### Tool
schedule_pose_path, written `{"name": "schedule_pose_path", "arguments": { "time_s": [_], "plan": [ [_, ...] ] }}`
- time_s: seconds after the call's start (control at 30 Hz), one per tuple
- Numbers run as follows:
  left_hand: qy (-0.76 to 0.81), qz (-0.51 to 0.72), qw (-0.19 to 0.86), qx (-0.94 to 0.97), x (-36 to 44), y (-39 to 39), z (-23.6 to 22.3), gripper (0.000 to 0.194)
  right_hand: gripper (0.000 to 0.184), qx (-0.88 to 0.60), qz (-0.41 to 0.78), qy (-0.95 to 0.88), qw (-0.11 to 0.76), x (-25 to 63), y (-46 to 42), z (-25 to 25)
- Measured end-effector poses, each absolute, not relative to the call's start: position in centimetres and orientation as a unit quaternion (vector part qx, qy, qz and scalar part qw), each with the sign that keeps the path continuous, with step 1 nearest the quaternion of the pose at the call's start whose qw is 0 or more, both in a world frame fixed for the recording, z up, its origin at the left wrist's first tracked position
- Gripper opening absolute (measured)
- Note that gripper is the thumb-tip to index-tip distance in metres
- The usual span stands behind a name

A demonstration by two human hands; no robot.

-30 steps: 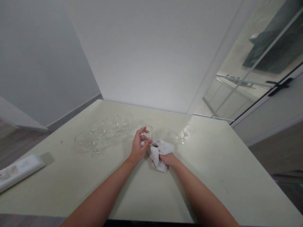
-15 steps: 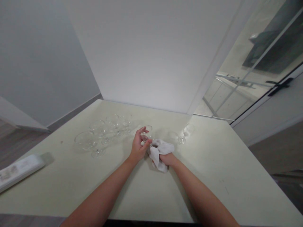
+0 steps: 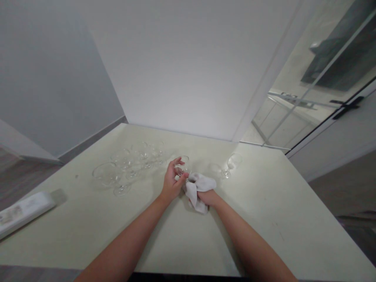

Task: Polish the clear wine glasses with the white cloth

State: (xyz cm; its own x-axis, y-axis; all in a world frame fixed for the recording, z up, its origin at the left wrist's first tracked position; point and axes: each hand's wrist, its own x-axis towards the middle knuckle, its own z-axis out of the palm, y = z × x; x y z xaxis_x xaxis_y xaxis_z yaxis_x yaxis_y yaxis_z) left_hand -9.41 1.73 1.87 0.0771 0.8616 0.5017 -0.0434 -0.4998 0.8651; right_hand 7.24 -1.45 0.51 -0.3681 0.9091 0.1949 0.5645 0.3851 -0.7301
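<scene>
Near the middle of the frame, the left hand (image 3: 172, 181) grips a clear stemmed glass (image 3: 182, 165), fingers curled around its bowl. Just right of it, the right hand (image 3: 207, 197) is closed on a white cloth (image 3: 197, 185) that touches the glass. More glasses (image 3: 126, 166) stand clustered at centre left on the pale table (image 3: 279, 219); a lone glass (image 3: 230, 165) stands to the right.
</scene>
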Motion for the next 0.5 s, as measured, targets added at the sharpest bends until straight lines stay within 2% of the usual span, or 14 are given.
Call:
{"name": "schedule_pose_path", "arguments": {
  "time_s": [0.17, 0.5],
  "plan": [
    [0.322, 0.597, 0.379, 0.630, -9.42, 1.76, 1.84, 0.062, 0.032, -0.483, 0.285, -0.779, 0.280, 7.29, -1.50, 0.70],
    [0.327, 0.596, 0.372, 0.632, -9.39, 1.75, 1.90, 0.061, 0.031, -0.466, 0.284, -0.780, 0.305, 7.14, -1.60, 1.41]
  ]
}}
